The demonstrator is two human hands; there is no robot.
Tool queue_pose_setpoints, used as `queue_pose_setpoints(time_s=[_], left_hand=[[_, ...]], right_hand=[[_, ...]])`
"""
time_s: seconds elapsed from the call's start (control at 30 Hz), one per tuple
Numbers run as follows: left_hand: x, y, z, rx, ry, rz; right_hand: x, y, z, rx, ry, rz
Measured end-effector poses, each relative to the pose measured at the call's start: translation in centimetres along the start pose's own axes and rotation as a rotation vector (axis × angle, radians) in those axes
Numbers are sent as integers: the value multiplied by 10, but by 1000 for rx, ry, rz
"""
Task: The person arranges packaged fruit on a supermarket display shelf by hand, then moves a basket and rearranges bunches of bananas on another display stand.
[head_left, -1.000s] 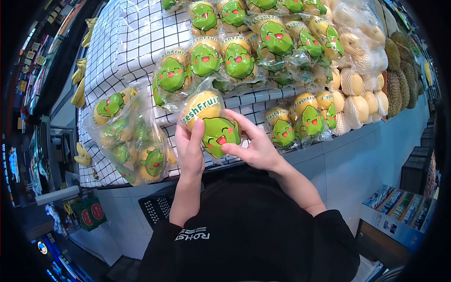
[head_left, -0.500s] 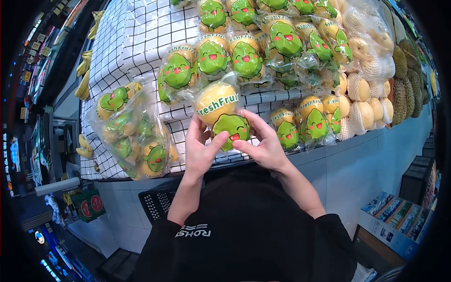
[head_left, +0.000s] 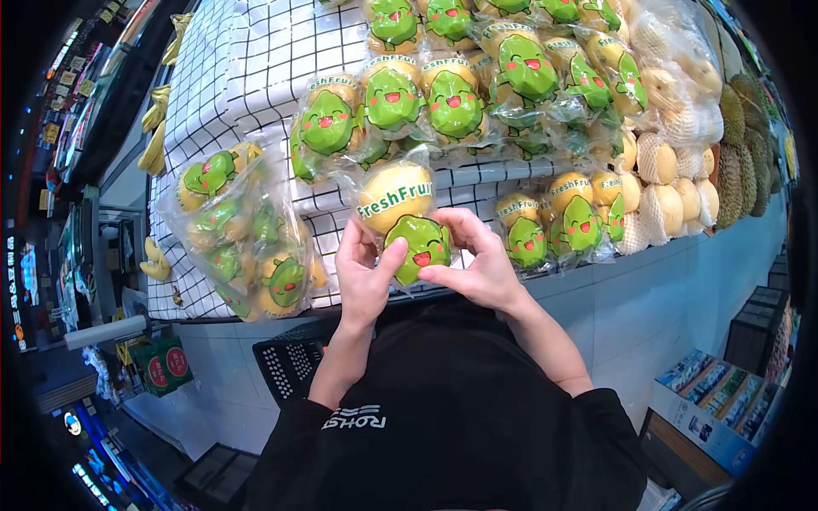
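Cupping the bag [head_left: 406,223] from both sides, the left hand [head_left: 362,277] and right hand [head_left: 479,266] hold it before the dark shirt [head_left: 460,409], near the close edge of the checked cloth [head_left: 230,102]. Yellow fruit [head_left: 394,189] shows through its upper part; how many pieces sit inside cannot be told. It should feel fairly weighty and firm, with thin, slick film that could slide over the fruit and skin that might bruise if squeezed hard. The best grip is likely around the fruit's sides, palms facing, rather than by the loose film at the top. Both hands are curled and closed in on the bag, its width alone setting the gap between them. The left thumb lies on the front over the green print [head_left: 424,241], the right thumb at its lower right edge; the right forefinger bends around the right side, while the left fingers go behind, their tips hidden. The lettered part rises above both thumbs, uncovered.
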State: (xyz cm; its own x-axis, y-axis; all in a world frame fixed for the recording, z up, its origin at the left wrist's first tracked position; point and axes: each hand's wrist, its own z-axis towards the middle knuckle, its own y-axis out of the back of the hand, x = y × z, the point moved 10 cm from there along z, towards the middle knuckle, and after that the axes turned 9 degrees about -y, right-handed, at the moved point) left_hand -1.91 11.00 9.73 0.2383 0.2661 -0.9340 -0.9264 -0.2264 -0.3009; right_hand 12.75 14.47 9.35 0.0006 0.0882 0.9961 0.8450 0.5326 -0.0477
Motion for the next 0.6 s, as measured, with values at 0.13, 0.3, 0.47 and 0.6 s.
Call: queue_pose_setpoints(time_s=[0.13,0.3,0.47,0.6], left_hand=[[-1,2,-1,-44,-1,-89],[6,8,-6,-57,27,-92],[10,14,-10,-73,32,-85],[11,19,-11,-86,11,-73]], right_hand=[[8,-3,-3,33,43,-25],[22,-8,-8,-9,205,-286],[21,-9,-9,-5,156,-275],[16,-7,-8,-24,130,-234]])
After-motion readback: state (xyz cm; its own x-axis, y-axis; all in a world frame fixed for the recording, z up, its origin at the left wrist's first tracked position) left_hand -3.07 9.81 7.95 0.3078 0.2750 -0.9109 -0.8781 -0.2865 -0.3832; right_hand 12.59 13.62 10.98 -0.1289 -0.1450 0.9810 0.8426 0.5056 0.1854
